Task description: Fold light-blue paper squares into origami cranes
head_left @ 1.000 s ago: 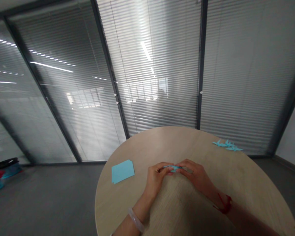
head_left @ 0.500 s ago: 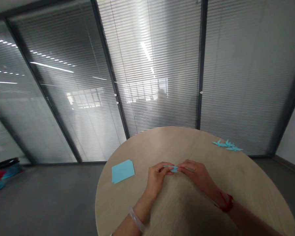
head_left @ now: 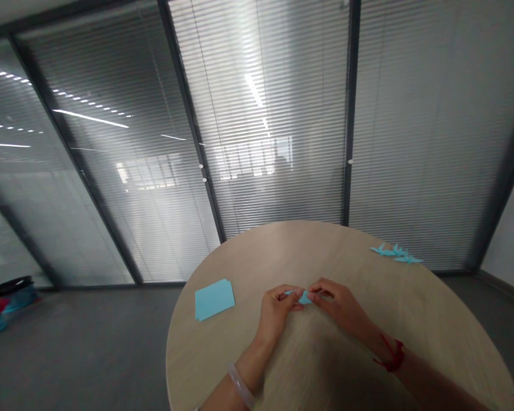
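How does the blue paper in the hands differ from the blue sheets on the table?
The held paper looks small and folded, while the sheet stack is broad and flat. The held paper is at the fingertips of the left hand and right hand, partly covered; the sheet stack lies untouched on the table, in plain view. Both are light blue.

Paper (head_left: 305, 298) between hands (head_left: 274, 311), sheets (head_left: 215, 299) left, figures (head_left: 397, 253) right

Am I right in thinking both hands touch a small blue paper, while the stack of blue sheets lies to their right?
The left hand and right hand do touch the small blue paper, but the head view shows the stack of blue sheets lying to their left, not right.
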Available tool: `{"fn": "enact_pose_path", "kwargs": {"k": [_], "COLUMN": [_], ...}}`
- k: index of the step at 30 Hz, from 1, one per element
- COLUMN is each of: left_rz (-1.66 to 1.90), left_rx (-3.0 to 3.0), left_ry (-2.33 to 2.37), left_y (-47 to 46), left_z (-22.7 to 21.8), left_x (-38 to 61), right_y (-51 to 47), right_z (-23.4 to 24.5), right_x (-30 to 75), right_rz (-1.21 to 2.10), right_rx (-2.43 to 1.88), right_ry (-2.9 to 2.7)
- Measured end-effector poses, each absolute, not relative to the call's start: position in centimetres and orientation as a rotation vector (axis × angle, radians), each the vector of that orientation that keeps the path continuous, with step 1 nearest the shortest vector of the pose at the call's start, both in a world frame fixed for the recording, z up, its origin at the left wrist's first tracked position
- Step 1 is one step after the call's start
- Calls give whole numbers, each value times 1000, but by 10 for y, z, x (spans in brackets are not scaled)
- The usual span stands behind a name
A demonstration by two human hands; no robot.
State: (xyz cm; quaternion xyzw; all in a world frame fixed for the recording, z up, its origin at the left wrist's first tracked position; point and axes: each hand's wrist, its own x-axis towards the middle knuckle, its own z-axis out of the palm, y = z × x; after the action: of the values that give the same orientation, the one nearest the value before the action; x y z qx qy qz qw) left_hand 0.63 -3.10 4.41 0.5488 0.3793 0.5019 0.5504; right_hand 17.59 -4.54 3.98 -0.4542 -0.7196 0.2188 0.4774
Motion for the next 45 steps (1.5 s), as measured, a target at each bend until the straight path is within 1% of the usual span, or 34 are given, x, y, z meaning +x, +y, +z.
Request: {"fn": "enact_pose_path", "kwargs": {"k": [5, 20, 31, 41, 45], "left_rz": [1157, 1104, 1092, 1056, 1024], "left_rx": [1274, 1166, 1112, 1140, 1157], "left_ry": [945, 904, 827, 797, 782], "left_y": [-30, -35, -36, -33, -32], "left_z": [41, 41, 43, 43, 43], "left_x": [6, 7, 7, 2, 1], "right_y": [-44, -43, -41, -32, -31], "right_z": [37, 37, 35, 24, 25], "right_x": [173, 176, 177, 183, 186], "right_rz": [621, 703, 734, 785, 754], "right_rx": [-1152, -1097, -1068, -1118, -1123], "right_ry": [-1722, -1776, -1753, -1790, -1807]}}
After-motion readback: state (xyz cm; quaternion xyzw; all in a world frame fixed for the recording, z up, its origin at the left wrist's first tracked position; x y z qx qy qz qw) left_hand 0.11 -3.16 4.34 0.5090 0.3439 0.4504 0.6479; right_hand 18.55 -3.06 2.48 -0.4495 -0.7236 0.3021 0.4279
